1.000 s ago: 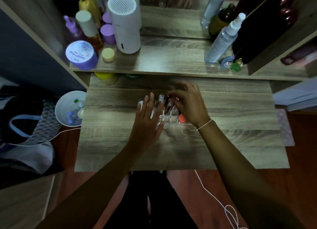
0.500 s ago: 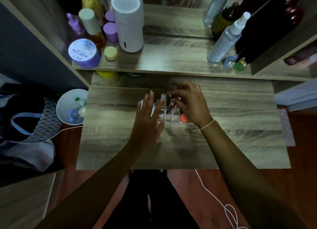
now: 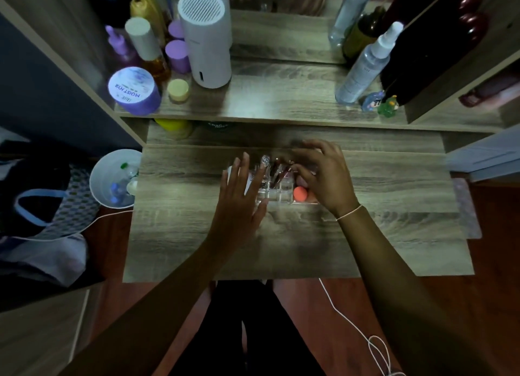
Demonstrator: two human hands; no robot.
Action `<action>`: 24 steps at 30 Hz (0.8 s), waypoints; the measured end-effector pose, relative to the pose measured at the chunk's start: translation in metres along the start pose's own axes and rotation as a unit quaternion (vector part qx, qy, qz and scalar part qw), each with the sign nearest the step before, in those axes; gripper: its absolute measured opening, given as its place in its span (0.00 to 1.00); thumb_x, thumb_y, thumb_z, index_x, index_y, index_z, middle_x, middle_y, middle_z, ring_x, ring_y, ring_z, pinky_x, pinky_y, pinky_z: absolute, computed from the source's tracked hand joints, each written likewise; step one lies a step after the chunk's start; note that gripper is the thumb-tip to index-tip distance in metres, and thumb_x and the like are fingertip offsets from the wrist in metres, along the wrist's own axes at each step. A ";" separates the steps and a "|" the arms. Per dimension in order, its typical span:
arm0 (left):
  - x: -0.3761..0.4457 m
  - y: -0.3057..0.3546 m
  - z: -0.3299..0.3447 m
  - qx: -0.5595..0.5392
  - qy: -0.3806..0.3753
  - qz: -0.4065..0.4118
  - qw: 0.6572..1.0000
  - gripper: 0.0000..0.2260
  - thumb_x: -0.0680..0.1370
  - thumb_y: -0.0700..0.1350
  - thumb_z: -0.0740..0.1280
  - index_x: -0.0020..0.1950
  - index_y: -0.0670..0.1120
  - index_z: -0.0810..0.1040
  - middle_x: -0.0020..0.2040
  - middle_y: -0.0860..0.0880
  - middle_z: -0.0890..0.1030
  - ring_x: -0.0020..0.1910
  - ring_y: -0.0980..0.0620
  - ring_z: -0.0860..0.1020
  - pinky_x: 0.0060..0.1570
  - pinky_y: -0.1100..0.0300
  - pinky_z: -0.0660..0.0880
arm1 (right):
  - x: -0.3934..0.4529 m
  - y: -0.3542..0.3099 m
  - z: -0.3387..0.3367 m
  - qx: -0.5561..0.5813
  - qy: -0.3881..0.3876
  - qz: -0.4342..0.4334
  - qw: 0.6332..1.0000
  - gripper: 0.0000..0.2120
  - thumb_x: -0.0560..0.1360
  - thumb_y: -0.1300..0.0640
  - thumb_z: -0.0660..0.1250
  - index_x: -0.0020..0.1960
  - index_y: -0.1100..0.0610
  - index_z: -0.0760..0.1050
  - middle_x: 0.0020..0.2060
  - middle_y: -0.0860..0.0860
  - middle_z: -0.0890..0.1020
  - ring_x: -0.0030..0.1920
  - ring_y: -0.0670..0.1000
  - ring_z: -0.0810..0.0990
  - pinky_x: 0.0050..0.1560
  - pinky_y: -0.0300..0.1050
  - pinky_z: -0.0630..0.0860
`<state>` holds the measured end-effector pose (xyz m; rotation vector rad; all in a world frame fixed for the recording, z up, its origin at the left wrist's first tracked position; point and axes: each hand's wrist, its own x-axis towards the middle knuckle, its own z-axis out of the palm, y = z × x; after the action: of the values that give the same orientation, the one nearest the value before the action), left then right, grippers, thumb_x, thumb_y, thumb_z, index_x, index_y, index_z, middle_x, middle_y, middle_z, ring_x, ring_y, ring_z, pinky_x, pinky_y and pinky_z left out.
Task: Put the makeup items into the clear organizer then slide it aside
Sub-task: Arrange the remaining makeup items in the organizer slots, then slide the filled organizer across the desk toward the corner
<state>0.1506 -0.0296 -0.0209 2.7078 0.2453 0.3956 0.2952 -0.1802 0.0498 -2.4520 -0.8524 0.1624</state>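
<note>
The clear organizer (image 3: 277,197) stands in the middle of the wooden desk (image 3: 394,206), with several slim makeup sticks upright in its back slots, among them a silver-capped tube (image 3: 265,159). An orange sponge (image 3: 299,193) lies in its right compartment. My left hand (image 3: 239,201) is flat with its fingers spread against the organizer's left side, partly covering a white item (image 3: 230,170). My right hand (image 3: 326,175) hovers over the right end, fingertips pinched on a slim stick (image 3: 285,170) among the slots.
A raised shelf (image 3: 281,105) behind holds a white cylinder device (image 3: 205,43), a purple jar (image 3: 132,90), bottles and a spray bottle (image 3: 365,66). A white tub (image 3: 107,184) sits off the desk's left edge. A white cable (image 3: 351,325) trails over the floor.
My right hand has shifted slightly to the right, uncovering more of the orange sponge. My left hand stays against the organizer's left side.
</note>
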 end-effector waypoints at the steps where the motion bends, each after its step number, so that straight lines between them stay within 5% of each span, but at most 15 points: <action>1: -0.001 0.000 0.000 0.002 -0.002 0.002 1.000 0.29 0.78 0.53 0.60 0.77 0.48 0.53 0.77 0.41 0.49 0.77 0.42 0.47 0.74 0.44 0.48 | -0.001 0.002 0.001 -0.002 -0.008 0.007 1.000 0.16 0.72 0.57 0.72 0.60 0.53 0.80 0.63 0.53 0.78 0.63 0.58 0.72 0.62 0.54 0.70; 6: -0.001 0.001 -0.006 -0.021 0.003 -0.017 1.000 0.29 0.78 0.51 0.62 0.76 0.46 0.56 0.77 0.40 0.49 0.76 0.41 0.50 0.73 0.42 0.50 | -0.001 0.003 0.008 -0.031 -0.060 0.031 0.997 0.18 0.73 0.55 0.71 0.62 0.51 0.78 0.65 0.53 0.76 0.66 0.59 0.69 0.63 0.58 0.70; 17: -0.008 0.000 -0.021 -0.002 -0.038 -0.022 0.999 0.28 0.77 0.49 0.63 0.74 0.41 0.60 0.75 0.34 0.56 0.75 0.38 0.52 0.71 0.40 0.49 | -0.004 0.002 0.010 -0.028 -0.026 0.027 0.999 0.22 0.75 0.53 0.69 0.68 0.54 0.73 0.66 0.53 0.76 0.67 0.56 0.70 0.66 0.58 0.69; 24: -0.014 0.002 -0.016 0.055 -0.096 -0.024 0.994 0.29 0.78 0.53 0.60 0.75 0.43 0.59 0.76 0.35 0.55 0.75 0.36 0.53 0.71 0.37 0.51 | -0.042 -0.018 0.023 -0.085 0.041 -0.018 0.995 0.25 0.81 0.55 0.59 0.76 0.56 0.60 0.76 0.56 0.62 0.78 0.57 0.55 0.78 0.60 0.49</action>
<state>0.1324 -0.0294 -0.0094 2.8174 0.2851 0.1075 0.2457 -0.1841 0.0369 -2.5790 -0.9081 -0.0252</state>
